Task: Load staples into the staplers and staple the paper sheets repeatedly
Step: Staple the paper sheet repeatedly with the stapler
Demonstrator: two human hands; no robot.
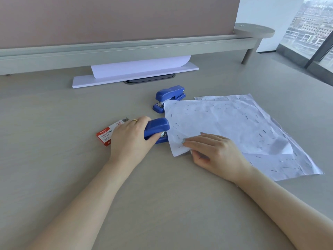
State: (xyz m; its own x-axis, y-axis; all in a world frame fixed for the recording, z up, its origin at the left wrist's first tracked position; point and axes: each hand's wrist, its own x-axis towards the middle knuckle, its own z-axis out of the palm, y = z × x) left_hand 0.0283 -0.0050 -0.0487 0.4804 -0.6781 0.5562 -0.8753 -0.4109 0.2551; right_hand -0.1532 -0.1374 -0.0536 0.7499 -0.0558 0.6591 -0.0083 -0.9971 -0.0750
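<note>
Stapler (156, 130) near desk centre, blue, mouth over left edge of paper sheets (234, 129). Left hand (131, 139) wrapped over stapler's rear, thumb along its near side. Right hand (214, 152) flat, fingers together, pinning sheets' near-left corner to desk (63, 177). Sheets crumpled, peppered with staples. Second blue stapler (169, 98) behind, touching sheets' far-left corner, unheld. Red staple box (108, 133) just left of left hand, partly hidden by it.

Crumpled white paper sheets (234, 127), dotted with staples, lie flat. At their left edge a blue stapler (157, 129) bites the margin; a second blue stapler (169, 98) sits closed at their far-left corner. An orange staple box (106, 135) lies left of the nearer stapler.
</note>
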